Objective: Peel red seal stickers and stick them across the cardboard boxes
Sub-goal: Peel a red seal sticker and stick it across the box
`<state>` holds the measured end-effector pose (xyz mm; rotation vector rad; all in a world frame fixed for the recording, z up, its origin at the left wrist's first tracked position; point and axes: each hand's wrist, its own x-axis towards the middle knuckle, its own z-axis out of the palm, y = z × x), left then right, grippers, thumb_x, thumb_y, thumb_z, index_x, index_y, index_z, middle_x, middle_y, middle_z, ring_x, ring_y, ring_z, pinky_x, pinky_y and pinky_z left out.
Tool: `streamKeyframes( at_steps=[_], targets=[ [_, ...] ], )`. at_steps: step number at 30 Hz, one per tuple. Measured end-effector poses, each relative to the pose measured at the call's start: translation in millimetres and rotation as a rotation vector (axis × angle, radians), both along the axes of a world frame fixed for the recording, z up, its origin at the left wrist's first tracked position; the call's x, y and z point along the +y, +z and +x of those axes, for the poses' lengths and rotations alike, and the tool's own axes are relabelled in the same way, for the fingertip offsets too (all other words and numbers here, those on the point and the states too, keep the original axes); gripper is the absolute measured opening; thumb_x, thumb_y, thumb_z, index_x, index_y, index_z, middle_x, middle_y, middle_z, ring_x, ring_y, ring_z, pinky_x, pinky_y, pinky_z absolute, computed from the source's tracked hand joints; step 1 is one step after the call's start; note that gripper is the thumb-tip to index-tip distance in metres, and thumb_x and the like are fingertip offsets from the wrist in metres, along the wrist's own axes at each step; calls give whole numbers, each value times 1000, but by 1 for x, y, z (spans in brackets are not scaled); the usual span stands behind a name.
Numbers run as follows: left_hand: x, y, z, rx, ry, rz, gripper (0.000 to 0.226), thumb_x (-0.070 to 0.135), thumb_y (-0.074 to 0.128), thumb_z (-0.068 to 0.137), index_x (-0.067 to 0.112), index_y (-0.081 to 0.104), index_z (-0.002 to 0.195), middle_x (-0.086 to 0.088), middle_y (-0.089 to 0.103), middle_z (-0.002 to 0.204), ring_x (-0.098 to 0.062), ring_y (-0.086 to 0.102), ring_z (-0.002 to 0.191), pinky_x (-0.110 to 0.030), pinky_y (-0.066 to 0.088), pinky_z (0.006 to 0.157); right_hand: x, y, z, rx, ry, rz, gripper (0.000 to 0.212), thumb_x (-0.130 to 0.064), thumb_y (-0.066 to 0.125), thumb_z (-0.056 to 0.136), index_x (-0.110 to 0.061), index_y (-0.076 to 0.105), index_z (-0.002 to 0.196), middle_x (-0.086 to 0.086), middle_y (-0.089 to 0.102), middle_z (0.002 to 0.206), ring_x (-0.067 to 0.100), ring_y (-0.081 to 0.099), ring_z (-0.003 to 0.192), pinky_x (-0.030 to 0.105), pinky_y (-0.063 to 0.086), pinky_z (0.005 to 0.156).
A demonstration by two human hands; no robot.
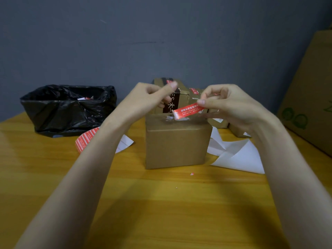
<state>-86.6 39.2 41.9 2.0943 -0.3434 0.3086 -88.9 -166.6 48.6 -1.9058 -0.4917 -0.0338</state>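
While looking down at a yellowish wooden table (161,203) pushed against a plain grey-blue wall (161,33), can spot the red seal sticker (188,110) pinched at one end between thumb and forefinger of the right hand (233,105), hanging just above the plain cardboard box (177,144). Can't say whether the loose curled end, left of those fingertips, touches the box top. Left hand (149,99) just left of the sticker, fingers curled in; too blurry to tell whether holding anything. Behind the fingers, more boxes (179,92), mostly hidden. Further left of the left fingers, a black bag-lined bin (68,108) and a red sticker sheet (84,139) half covered by the forearm. Below the right fingers, white backing papers (240,157). Right of them, a big carton (312,87), cut off at the edge.
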Motion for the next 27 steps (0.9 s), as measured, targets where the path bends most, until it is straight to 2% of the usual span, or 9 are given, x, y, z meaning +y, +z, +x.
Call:
streamKeyframes(
  at_steps=[4,7,10,13,15,22,27],
  targets=[
    [-1,2,-3,21,37,106,30,45,68,78,15,71,81,2,69,84,-10,64,87,-32,50,84,5,2,4,1,-8,39,13,-14,63,84,-11,58,72,5,69,77,15,67,83,35,53,86],
    [1,2,-2,45,50,132,14,29,74,77,16,69,77,4,69,78,-7,63,83,-32,52,82,7,4,9,7,8,61,13,-13,63,85,-10,57,74,11,68,85,22,64,91,36,54,85],
    [1,2,0,69,63,108,7,17,72,79,17,68,74,2,69,76,-10,64,81,-33,53,83,7,7,13,1,-9,87,14,-17,62,87,-11,58,74,12,66,92,21,64,93,34,56,81],
    [2,4,3,94,66,29,6,17,70,81,16,68,76,2,68,75,-4,63,74,-23,51,76,9,4,19,28,-52,157,13,-17,63,87,-13,60,75,9,68,89,22,67,90,37,56,84],
    [2,5,5,124,61,-10,6,17,71,81,16,68,76,2,68,73,0,63,67,-17,49,72,13,0,23,55,-100,200,14,-16,64,87,-15,62,73,9,69,89,23,69,91,36,58,80],
    [1,7,13,144,48,-29,13,10,73,78,18,67,70,3,68,67,2,61,59,-20,49,75,21,-7,37,65,-202,243,15,-13,61,89,-11,60,75,2,70,73,14,71,67,28,59,65],
    [-3,1,17,144,65,-25,14,10,72,79,19,66,71,4,68,71,-3,62,74,-22,50,74,23,-12,42,32,-234,176,14,-12,55,93,-9,57,80,2,68,72,8,68,56,20,54,54]
  ],
)
